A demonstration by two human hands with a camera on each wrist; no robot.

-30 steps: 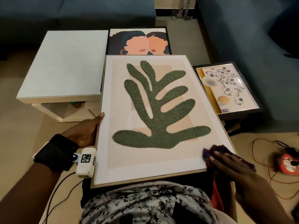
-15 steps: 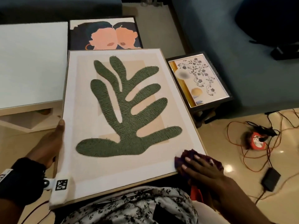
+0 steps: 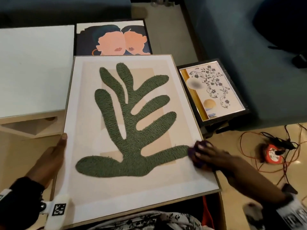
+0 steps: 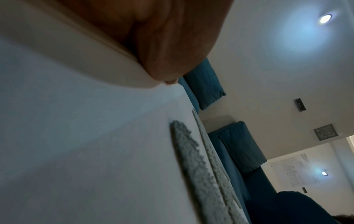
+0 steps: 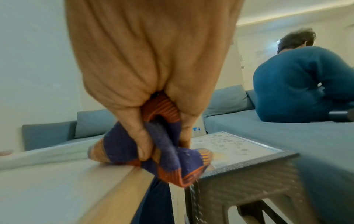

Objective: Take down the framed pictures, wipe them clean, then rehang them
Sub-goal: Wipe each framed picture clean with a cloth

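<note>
A large light-wood framed picture (image 3: pixel 132 188) with a green leaf shape lies flat across my lap. My left hand (image 3: pixel 54 153) grips its left edge, thumb on the white border; the left wrist view shows the thumb (image 4: pixel 166 45) over the frame rim. My right hand (image 3: pixel 207 155) holds a bunched purple and orange cloth (image 3: pixel 197 151) against the picture's right edge, beside the leaf's lowest lobe. In the right wrist view the fingers (image 5: pixel 139 136) curl round the cloth (image 5: pixel 172 159) on the wooden frame edge (image 5: pixel 118 189).
A framed picture of two faces (image 3: pixel 114 39) lies beyond the big one. A small black-framed floral picture (image 3: pixel 212 90) rests on a grey stool (image 5: pixel 249 181) to the right. A white low table (image 3: pixel 33 68) stands left. Orange cables and a reel (image 3: pixel 272 153) trail on the floor; blue sofas surround, a person (image 5: pixel 302 84) sits on one.
My right hand with the cloth has slid up the picture's right edge from the bottom corner to beside the leaf's lower lobe. My left hand keeps its grip on the left edge.
</note>
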